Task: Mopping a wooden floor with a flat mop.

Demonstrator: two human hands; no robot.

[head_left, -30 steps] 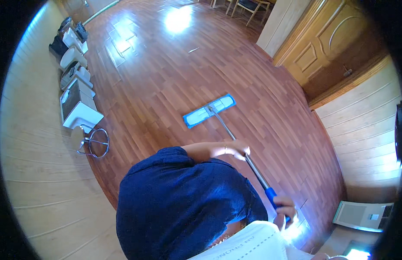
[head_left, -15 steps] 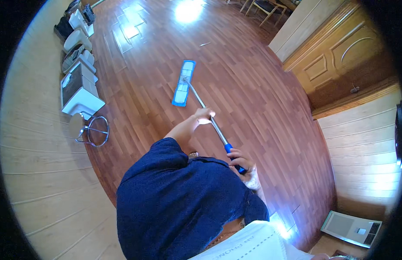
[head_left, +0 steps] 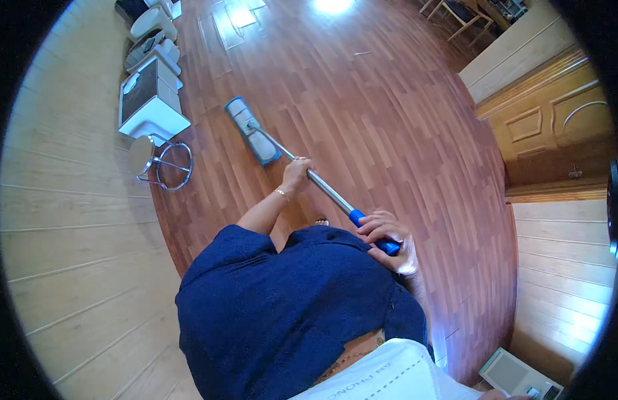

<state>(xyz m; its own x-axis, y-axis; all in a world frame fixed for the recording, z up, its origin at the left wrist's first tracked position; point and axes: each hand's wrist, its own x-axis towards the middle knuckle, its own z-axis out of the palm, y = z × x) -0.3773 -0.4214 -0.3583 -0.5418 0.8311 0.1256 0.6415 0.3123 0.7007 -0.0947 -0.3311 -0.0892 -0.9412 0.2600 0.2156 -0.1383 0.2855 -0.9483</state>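
Observation:
A flat mop (head_left: 333, 193) with a silver pole slants across the middle of the view. Its long pale head (head_left: 260, 141), edged in blue, lies on the wooden floor (head_left: 389, 133) ahead and to the left. My left hand (head_left: 297, 175), with a bracelet at the wrist, is closed round the pole partway down. Closer to my body, my right hand (head_left: 389, 237) wraps the blue grip (head_left: 387, 246) at the pole's upper end. Part of that grip is hidden by the fingers.
Along the left wall stand a round stool (head_left: 165, 163) with chrome legs, a white cabinet with a dark top (head_left: 161, 100) and a white chair-like seat (head_left: 154, 23). At right is a wooden door (head_left: 549, 133). A wooden chair (head_left: 463, 20) stands far right, a pale appliance (head_left: 515, 373) lower right.
The mop head has swung left and turned, now slanting from upper left to lower right. My left hand has moved left, my right hand slightly right. The view has shifted too.

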